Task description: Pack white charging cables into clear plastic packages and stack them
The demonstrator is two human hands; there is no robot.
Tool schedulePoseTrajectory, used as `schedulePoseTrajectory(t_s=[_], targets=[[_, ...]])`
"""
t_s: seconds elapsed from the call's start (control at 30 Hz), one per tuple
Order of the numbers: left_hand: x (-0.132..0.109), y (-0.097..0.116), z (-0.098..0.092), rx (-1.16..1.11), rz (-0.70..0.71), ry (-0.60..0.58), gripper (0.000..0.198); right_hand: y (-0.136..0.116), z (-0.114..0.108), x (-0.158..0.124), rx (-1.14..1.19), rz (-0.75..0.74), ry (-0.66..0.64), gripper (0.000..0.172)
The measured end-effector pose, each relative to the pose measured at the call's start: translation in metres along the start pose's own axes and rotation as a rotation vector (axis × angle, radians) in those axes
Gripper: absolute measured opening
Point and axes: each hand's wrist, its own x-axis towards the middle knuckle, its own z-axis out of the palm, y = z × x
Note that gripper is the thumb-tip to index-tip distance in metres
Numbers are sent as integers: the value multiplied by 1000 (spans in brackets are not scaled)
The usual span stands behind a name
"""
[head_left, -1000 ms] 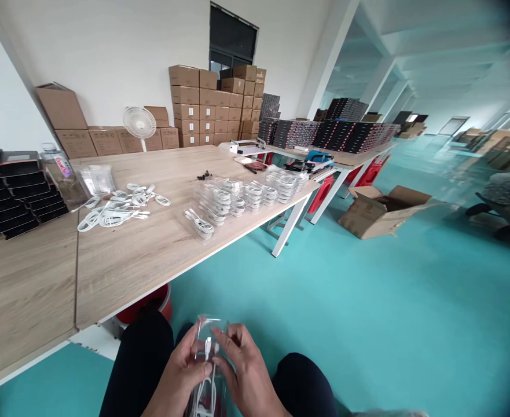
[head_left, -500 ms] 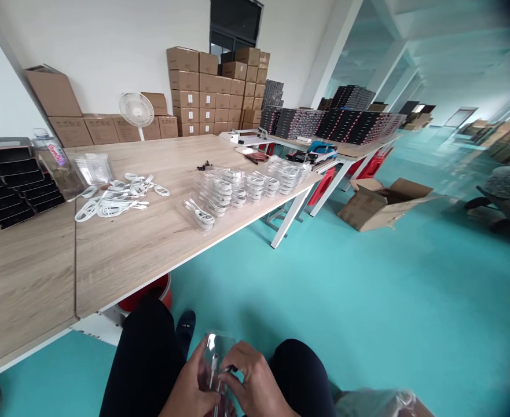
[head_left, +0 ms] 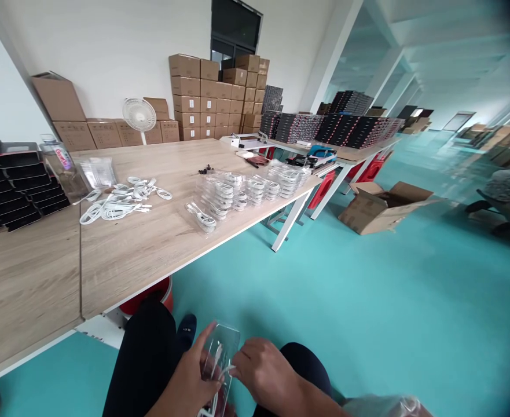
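Above my lap, my left hand (head_left: 189,375) grips a clear plastic tray (head_left: 228,335) from its left side, thumb across the front. Part of a white cable (head_left: 218,352) lies inside the tray. My right hand (head_left: 263,368) is at the tray's right edge, its fingers pinched on a white stretch of this cable. On the table, a loose heap of white cables (head_left: 118,205) lies at the left. Nearer the table's edge, several clear trays with coiled white cables (head_left: 224,194) stand in stacks, with one filled tray (head_left: 201,218) in front.
Stacked black boxes (head_left: 18,185), a bottle (head_left: 61,165) and clear packaging (head_left: 98,171) stand at the table's left. A fan (head_left: 139,114) and cartons (head_left: 189,104) are behind it. An open carton (head_left: 374,208) sits on the floor at right; a red bin (head_left: 167,295) is under the table.
My right hand has shifted slightly right, pulling a white stretch of cable out sideways from the tray. A dark bit at its fingertips earlier no longer shows. My left forefinger has straightened along the tray.
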Motion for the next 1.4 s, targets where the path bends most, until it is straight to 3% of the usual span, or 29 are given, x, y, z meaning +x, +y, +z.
schedulePoseTrajectory(t_s=[0.13,0.2,0.3,0.43,0.57,0.67,0.8,0.9,1.13,1.3,1.4], targets=[[-3,5,5,116,151,213,76,-17,27,1,907,935,-81,36],[0,3,8,138,156,327,73,-24,38,3,1134,1136,-65,39],[6,-2,8,76,112,403,78,-28,43,7,1131,1117,28,40],[12,0,4,-213,10,308,79,-20,29,10,805,954,182,18],[15,5,8,-471,-120,170,45,-19,17,17,714,919,251,13],[16,5,13,-676,-137,136,31,-24,15,23,706,877,232,6],[15,2,14,-740,-149,118,30,-26,18,27,609,784,183,20],[12,-1,12,-781,-183,107,29,-23,22,27,539,744,201,19],[6,4,13,-842,-167,40,34,-24,22,27,716,798,359,11],[0,11,12,-852,-126,-3,35,-28,29,24,1001,910,379,34],[-3,17,10,-873,-109,-51,34,-28,36,26,1046,920,388,52]])
